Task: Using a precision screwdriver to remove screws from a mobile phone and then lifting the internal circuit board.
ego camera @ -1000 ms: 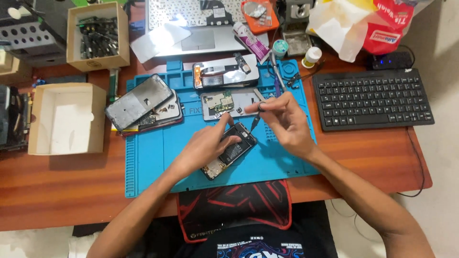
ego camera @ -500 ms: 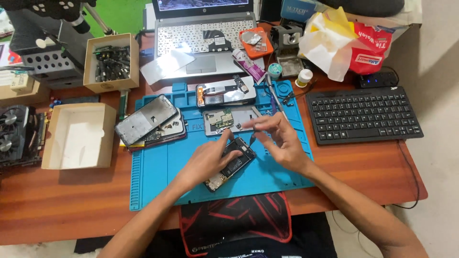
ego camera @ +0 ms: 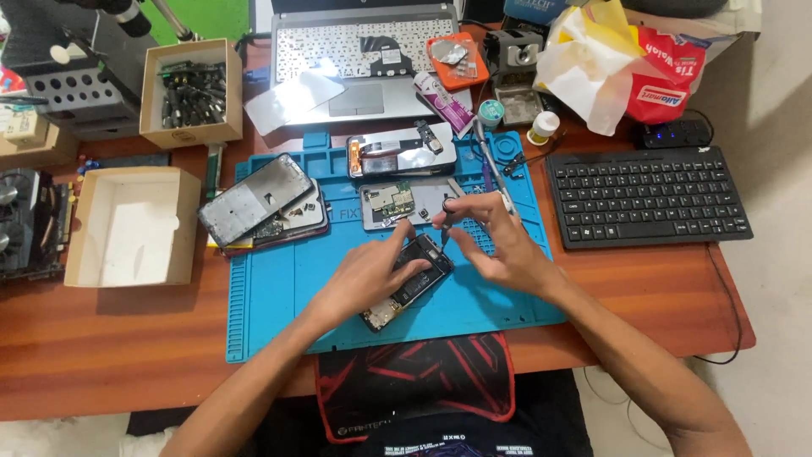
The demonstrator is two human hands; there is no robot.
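Note:
An opened black phone (ego camera: 414, 279) lies tilted on the blue work mat (ego camera: 271, 305). My left hand (ego camera: 368, 275) rests on the phone and holds it down at its left side. My right hand (ego camera: 491, 241) pinches a small dark screwdriver (ego camera: 445, 230) whose tip points down at the phone's upper end. Just behind the hands lies another phone body with a bare circuit board (ego camera: 393, 201), and further back a third opened phone (ego camera: 397, 154).
Two stacked phone frames (ego camera: 258, 203) lie at the mat's left. An open white box (ego camera: 127, 224) and a box of tools (ego camera: 190, 89) stand left, a black keyboard (ego camera: 647, 195) right, a laptop (ego camera: 364, 59) and plastic bags (ego camera: 626, 63) behind.
The view has shifted down and left a little. My hands stay on the black phone, the right one still working the screwdriver at its upper end.

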